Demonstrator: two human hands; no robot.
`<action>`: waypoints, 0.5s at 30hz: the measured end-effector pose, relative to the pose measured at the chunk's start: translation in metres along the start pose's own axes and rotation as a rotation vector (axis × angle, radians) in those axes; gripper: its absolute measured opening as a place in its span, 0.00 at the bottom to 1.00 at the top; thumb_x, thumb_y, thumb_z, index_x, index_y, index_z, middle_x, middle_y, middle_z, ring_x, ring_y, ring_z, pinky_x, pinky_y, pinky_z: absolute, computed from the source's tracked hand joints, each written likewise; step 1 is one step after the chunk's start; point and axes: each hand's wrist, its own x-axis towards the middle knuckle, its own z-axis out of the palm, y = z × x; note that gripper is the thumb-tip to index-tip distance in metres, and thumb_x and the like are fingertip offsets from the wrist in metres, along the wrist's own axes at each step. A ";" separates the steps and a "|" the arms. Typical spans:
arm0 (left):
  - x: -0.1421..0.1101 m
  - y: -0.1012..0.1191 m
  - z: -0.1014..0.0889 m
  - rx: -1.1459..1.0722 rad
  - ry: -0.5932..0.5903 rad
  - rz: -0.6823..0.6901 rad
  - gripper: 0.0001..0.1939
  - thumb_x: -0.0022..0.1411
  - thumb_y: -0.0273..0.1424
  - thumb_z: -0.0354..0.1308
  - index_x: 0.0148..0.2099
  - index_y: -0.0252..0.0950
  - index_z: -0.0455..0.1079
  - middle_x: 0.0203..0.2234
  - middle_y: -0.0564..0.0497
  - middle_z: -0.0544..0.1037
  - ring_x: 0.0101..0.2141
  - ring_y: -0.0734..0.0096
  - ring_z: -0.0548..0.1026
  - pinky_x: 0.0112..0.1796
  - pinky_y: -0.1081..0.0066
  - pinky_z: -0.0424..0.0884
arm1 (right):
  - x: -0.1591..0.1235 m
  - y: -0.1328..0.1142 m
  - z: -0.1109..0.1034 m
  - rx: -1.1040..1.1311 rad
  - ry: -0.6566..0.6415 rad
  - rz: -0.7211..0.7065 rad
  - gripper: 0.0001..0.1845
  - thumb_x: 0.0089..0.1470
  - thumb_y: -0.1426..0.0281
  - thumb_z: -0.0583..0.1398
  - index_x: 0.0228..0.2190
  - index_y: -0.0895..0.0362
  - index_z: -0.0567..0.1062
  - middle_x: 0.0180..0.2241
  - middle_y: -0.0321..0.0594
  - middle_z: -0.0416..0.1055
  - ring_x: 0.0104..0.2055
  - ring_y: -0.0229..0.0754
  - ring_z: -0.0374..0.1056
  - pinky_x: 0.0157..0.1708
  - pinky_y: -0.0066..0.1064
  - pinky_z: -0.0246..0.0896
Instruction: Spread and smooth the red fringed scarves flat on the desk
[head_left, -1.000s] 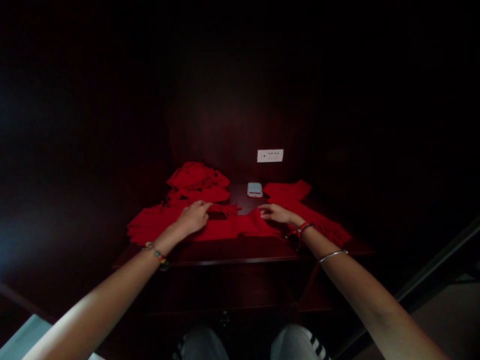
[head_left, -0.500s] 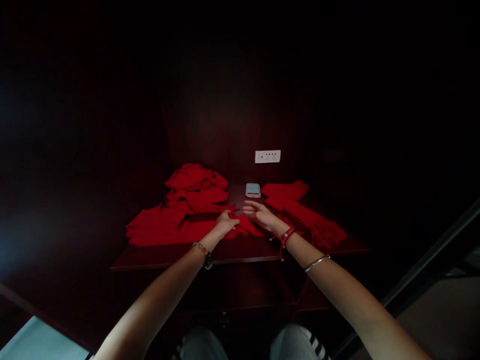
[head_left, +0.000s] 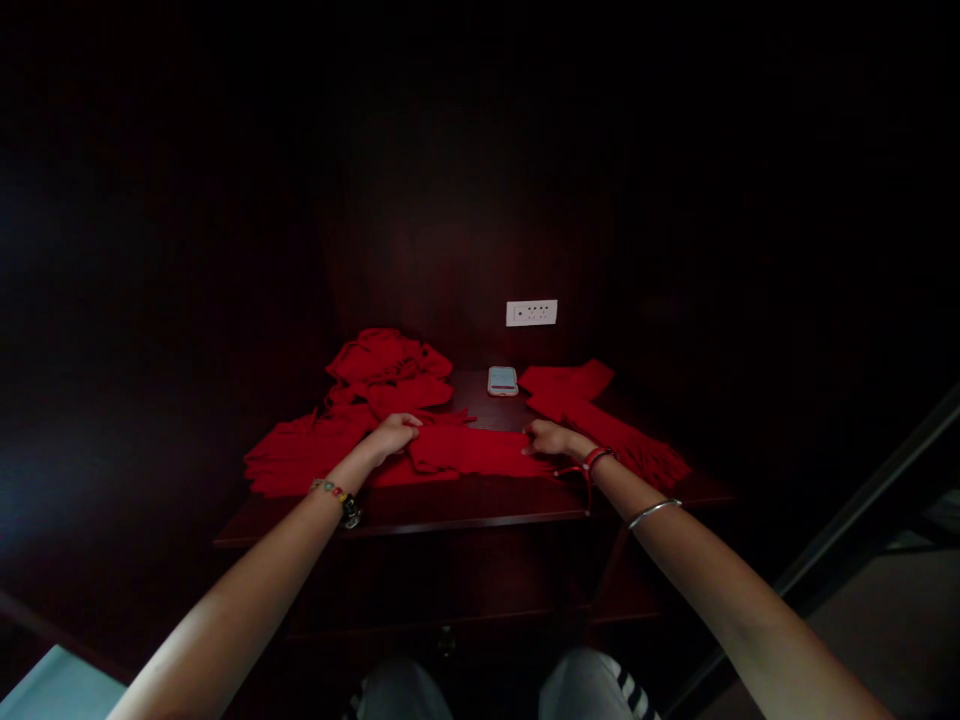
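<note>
A red fringed scarf (head_left: 472, 452) lies folded flat on the dark wooden desk, stretched between my two hands. My left hand (head_left: 393, 434) pinches its left end with closed fingers. At the right end, my right hand (head_left: 549, 438) has its fingers closed on the edge of the cloth. Just left of my left hand rests a stack of red scarves (head_left: 300, 458). Behind that stack rises a crumpled heap of red scarves (head_left: 388, 358). More folded red scarves (head_left: 619, 435), with fringe toward the front, lie to the right of my right hand.
A phone (head_left: 502, 380) with a lit screen lies at the back of the desk, below a white socket plate (head_left: 532, 313) on the dark wall. The desk's front edge (head_left: 465, 524) runs in front of my knees (head_left: 401, 690). Dark panels enclose both sides.
My hands have moved apart, the left one to the left and the right one slightly right. The scarf now lies spread between them, and the right hand's fingers have closed on it.
</note>
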 end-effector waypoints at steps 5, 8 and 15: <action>0.006 -0.009 0.003 -0.008 0.036 0.067 0.12 0.50 0.24 0.47 0.39 0.33 0.66 0.19 0.55 0.66 0.21 0.79 0.63 0.20 0.81 0.57 | -0.013 0.003 -0.024 0.434 0.043 -0.108 0.11 0.42 0.70 0.61 0.32 0.58 0.69 0.27 0.37 0.69 0.26 0.34 0.65 0.25 0.23 0.59; 0.011 -0.011 0.012 -0.074 -0.024 0.154 0.15 0.53 0.27 0.46 0.44 0.33 0.64 0.23 0.54 0.68 0.22 0.78 0.66 0.22 0.80 0.60 | -0.026 0.006 -0.054 0.654 0.128 -0.113 0.15 0.39 0.71 0.62 0.33 0.57 0.67 0.28 0.37 0.69 0.27 0.35 0.65 0.26 0.24 0.61; 0.007 -0.027 0.063 0.429 -0.079 0.495 0.26 0.57 0.43 0.44 0.54 0.35 0.56 0.48 0.40 0.64 0.49 0.61 0.61 0.46 0.60 0.57 | -0.055 0.043 -0.122 0.354 0.244 -0.005 0.20 0.42 0.73 0.59 0.40 0.59 0.66 0.34 0.41 0.70 0.31 0.37 0.66 0.31 0.28 0.62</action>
